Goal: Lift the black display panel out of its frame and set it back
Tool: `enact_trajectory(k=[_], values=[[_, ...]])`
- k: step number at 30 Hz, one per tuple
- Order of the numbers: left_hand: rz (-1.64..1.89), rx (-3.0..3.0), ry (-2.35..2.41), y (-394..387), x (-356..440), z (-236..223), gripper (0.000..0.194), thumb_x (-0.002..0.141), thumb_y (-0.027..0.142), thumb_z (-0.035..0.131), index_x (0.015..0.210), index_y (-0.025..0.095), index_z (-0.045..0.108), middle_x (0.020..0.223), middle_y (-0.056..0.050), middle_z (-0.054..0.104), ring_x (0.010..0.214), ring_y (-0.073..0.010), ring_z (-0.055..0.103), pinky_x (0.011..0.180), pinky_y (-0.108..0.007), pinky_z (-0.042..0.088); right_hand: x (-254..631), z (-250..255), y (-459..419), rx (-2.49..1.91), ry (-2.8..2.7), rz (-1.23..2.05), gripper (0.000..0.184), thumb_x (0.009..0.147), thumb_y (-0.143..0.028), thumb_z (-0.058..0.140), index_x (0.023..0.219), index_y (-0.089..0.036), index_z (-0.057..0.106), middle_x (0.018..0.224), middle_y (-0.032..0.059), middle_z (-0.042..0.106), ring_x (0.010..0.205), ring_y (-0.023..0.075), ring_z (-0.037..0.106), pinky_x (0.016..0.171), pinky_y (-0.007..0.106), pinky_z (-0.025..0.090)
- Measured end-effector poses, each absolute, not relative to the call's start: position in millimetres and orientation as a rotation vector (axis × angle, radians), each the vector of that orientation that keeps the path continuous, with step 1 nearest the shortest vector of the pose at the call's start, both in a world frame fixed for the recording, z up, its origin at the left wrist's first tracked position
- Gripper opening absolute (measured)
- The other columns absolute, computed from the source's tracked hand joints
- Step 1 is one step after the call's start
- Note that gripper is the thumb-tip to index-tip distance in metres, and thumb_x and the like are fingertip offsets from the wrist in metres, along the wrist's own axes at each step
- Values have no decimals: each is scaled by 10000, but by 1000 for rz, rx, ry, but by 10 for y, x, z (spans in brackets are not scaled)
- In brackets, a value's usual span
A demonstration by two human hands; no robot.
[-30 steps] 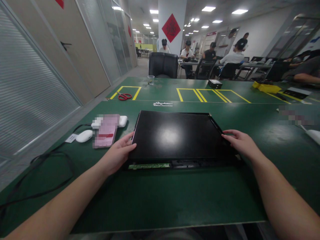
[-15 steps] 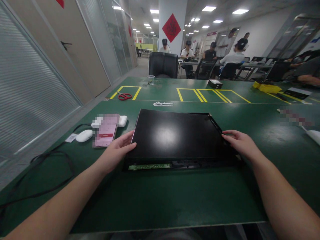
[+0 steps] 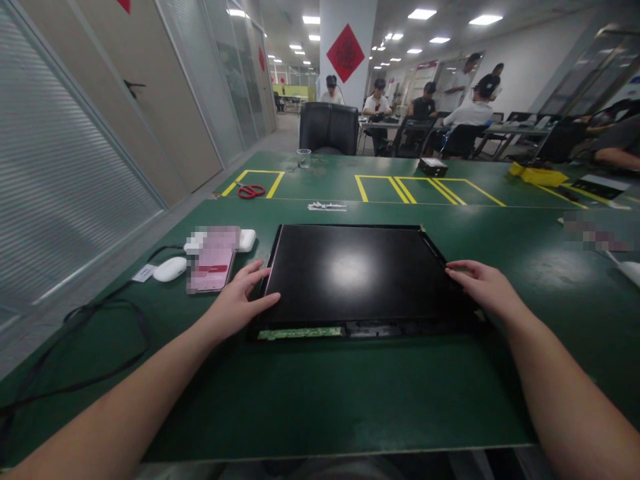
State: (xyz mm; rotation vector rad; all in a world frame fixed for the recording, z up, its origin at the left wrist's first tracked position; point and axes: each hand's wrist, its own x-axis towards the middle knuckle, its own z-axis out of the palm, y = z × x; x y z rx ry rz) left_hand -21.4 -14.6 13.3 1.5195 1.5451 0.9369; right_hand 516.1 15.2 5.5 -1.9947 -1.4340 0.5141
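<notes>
A black display panel point(image 3: 350, 273) lies flat inside a shallow black frame point(image 3: 400, 329), with a green circuit board strip point(image 3: 300, 333) along the near side. My left hand point(image 3: 240, 300) is at the panel's left edge, fingers spread and thumb reaching over the near left corner. On the opposite side, my right hand point(image 3: 480, 287) has its fingertips closed around the frame's right edge; the undersides of those fingers are hidden.
Left on the green table point(image 3: 325, 400) are a pink phone point(image 3: 215, 260), a white mouse point(image 3: 170, 269) and black cables point(image 3: 100, 303). Farther off lie red scissors point(image 3: 251, 191), small metal strips point(image 3: 327, 207), a clear cup point(image 3: 303, 157) and a black box point(image 3: 433, 167). People sit beyond.
The panel's raised left side has come down level into the frame. My left fingers have loosened and spread. My right hand has stayed nearly still at the right edge.
</notes>
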Motion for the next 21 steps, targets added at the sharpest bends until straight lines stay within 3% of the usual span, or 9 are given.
enact_trajectory(k=[11, 17, 21], values=[[867, 1570, 1597, -141, -167, 179, 686, 689, 604, 892, 1249, 218, 811, 1732, -166, 457, 1617, -447, 396, 1332, -562, 320, 5148, 72, 156, -1937, -1395, 556, 367, 717, -509, 751, 964, -254, 844, 977, 96, 831, 872, 297, 726, 679, 371, 552], [898, 1568, 1628, -92, -188, 78, 612, 699, 557, 888, 1213, 231, 826, 1709, -147, 482, 1602, -440, 419, 1344, -541, 298, 5039, 167, 117, -1901, -1267, 623, 365, 651, -508, 749, 888, -245, 840, 930, 90, 806, 737, 234, 633, 627, 355, 502], [917, 1574, 1630, -81, -171, 55, 557, 785, 563, 806, 1219, 214, 821, 1700, -160, 492, 1608, -434, 409, 1339, -539, 306, 5035, 185, 122, -1906, -1218, 666, 349, 647, -503, 767, 866, -238, 825, 906, 87, 788, 654, 194, 566, 601, 348, 473]])
